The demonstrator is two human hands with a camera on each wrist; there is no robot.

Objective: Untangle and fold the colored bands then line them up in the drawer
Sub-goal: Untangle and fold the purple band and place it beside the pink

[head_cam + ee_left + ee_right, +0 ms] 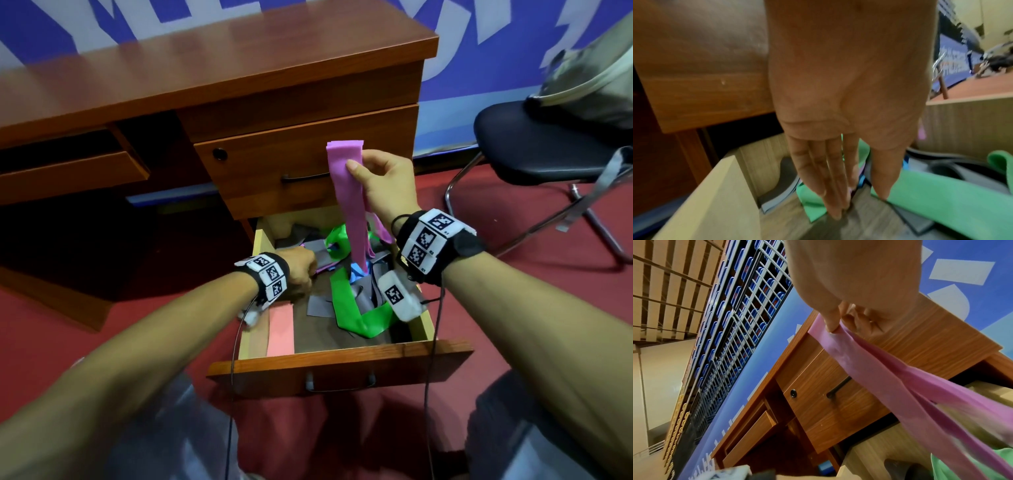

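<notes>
My right hand (371,174) pinches the top of a purple band (347,192) and holds it up above the open drawer (342,363); the band (875,363) hangs down into a tangle of bands. That tangle holds green bands (346,301), grey bands (320,305) and a blue one (358,270). A pink folded band (281,330) lies flat along the drawer's left side. My left hand (301,265) reaches down into the drawer with straight fingers (830,186), their tips at a green band (812,201) on the drawer floor, gripping nothing.
The drawer belongs to a brown wooden desk (205,75), with a closed drawer (274,161) above it. A black chair (548,144) with a bag stands at the right on the red floor. Cables hang from both wrists.
</notes>
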